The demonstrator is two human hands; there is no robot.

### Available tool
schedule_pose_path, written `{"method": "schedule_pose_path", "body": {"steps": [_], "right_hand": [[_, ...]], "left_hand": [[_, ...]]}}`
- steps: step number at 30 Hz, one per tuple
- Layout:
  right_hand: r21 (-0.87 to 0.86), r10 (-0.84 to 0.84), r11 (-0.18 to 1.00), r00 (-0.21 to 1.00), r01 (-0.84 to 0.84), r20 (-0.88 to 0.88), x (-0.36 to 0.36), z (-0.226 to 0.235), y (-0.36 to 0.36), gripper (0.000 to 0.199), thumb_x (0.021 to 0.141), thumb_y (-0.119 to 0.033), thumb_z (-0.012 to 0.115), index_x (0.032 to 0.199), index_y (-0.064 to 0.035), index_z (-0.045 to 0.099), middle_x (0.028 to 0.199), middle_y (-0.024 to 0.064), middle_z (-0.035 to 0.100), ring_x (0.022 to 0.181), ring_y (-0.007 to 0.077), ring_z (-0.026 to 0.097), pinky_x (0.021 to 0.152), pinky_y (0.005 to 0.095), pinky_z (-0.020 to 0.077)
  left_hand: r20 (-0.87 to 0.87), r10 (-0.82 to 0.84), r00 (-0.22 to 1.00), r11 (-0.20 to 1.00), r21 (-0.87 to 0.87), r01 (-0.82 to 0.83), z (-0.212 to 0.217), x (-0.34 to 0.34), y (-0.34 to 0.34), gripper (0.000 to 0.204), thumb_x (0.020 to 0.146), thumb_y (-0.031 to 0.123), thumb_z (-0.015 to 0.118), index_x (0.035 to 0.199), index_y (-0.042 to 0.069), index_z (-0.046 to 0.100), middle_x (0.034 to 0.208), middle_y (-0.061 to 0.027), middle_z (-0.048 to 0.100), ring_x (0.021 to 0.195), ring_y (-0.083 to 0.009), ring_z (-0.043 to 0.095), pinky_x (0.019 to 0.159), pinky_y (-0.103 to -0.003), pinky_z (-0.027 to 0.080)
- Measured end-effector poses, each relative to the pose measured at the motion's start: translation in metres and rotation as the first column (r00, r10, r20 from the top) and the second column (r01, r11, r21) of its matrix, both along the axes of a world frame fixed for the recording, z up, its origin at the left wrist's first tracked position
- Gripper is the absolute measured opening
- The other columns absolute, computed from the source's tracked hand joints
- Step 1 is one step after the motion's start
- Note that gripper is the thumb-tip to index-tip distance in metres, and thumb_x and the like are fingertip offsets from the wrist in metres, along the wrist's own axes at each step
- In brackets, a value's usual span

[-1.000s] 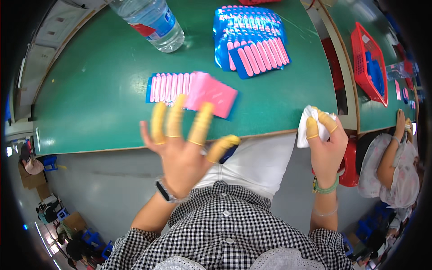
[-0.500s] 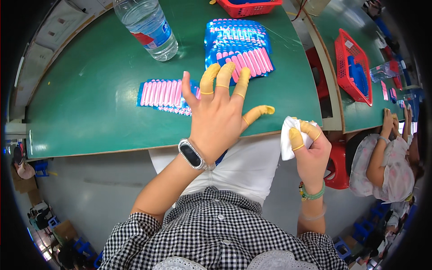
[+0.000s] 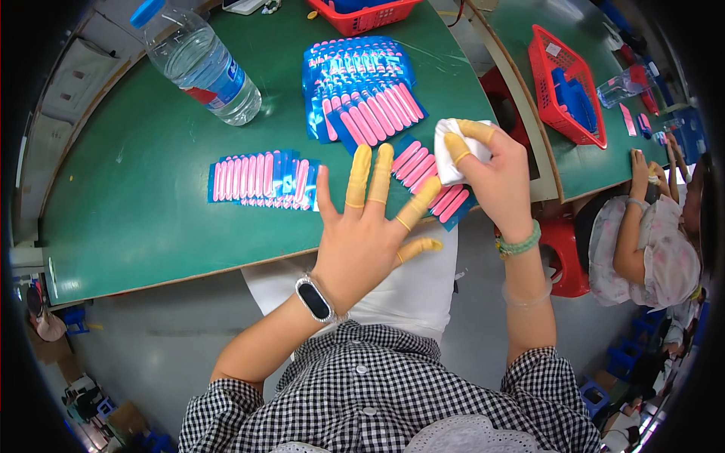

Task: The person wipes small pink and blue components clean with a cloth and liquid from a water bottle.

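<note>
My left hand (image 3: 362,234), fingers spread and in yellow finger cots, is over the green table (image 3: 143,241). Its index fingertip meets a blue sheet with pink rounded strips (image 3: 411,167) at the table's front edge. In my right hand (image 3: 498,177) is a bunched white cloth (image 3: 447,160), pressed to or just above that sheet's right side and hiding part of it. Beyond my left fingertips is a large stack of similar pink-striped blue sheets (image 3: 359,75). A smaller overlapping pile of such sheets (image 3: 242,177) lies left of my left hand.
A water bottle (image 3: 204,72) with a blue cap stands at the back left. A red basket (image 3: 370,19) sits at the far edge. On the neighbouring table is another red basket (image 3: 566,90), and a person (image 3: 638,241) works there beside a red stool (image 3: 563,260).
A pink-striped sheet has come off the large stack to the table's front edge. My right hand has brought the cloth from beside the table over to it. The view has shifted.
</note>
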State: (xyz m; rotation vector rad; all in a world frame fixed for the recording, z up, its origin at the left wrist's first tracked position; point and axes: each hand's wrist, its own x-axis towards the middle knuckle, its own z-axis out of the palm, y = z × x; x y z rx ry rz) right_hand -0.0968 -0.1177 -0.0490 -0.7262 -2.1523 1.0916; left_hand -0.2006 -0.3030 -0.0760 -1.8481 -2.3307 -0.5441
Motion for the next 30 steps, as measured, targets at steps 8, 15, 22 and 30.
{"method": "schedule_pose_path", "body": {"steps": [8,15,22,30], "right_hand": [[0.408,-0.003,0.903,0.949,-0.133,0.317,-0.023,-0.007,-0.037,0.025,0.08,-0.024,0.076,0.093,-0.0022,0.073,0.091,0.0143,0.069,0.074,0.035,0.068,0.064,0.044,0.0547],[0.437,-0.13,0.899,0.93,-0.036,0.345,-0.034,-0.003,-0.025,0.024,0.076,-0.021,0.077,0.092,-0.0037,0.071,0.089,0.0106,0.067,0.071,0.0324,0.068,0.059,0.0432,0.0547],[0.446,-0.113,0.891,0.909,-0.086,0.402,-0.033,-0.004,0.0,0.028,0.075,-0.022,0.077,0.097,-0.0049,0.071,0.101,0.0103,0.066,0.075,0.0308,0.069,0.062,0.041,0.0565],[0.512,-0.048,0.847,0.939,-0.143,0.341,-0.018,-0.004,0.005,0.023,0.08,-0.023,0.075,0.096,-0.0058,0.073,0.088,0.0102,0.065,0.072,0.0313,0.067,0.062,0.0409,0.0539]], "left_hand": [[-0.178,-0.013,0.984,0.982,-0.185,-0.02,-0.009,0.005,-0.007,0.06,0.084,0.061,0.064,0.142,0.054,0.051,0.15,-0.0313,0.042,0.153,-0.0369,0.021,0.112,-0.074,0.004],[-0.017,0.017,1.0,0.997,-0.071,-0.018,-0.007,0.007,-0.001,0.051,0.085,0.054,0.068,0.135,0.049,0.059,0.144,-0.0297,0.048,0.152,-0.0378,0.024,0.112,-0.074,0.006],[-0.03,0.025,0.999,0.999,-0.03,-0.025,-0.005,0.008,-0.001,0.055,0.083,0.05,0.071,0.136,0.051,0.056,0.143,-0.0292,0.049,0.148,-0.0409,0.03,0.112,-0.075,0.01],[-0.082,-0.007,0.997,1.0,-0.017,0.006,-0.008,0.004,-0.003,0.068,0.081,0.05,0.074,0.145,0.043,0.051,0.148,-0.0286,0.045,0.148,-0.0412,0.031,0.114,-0.072,0.011]]}}
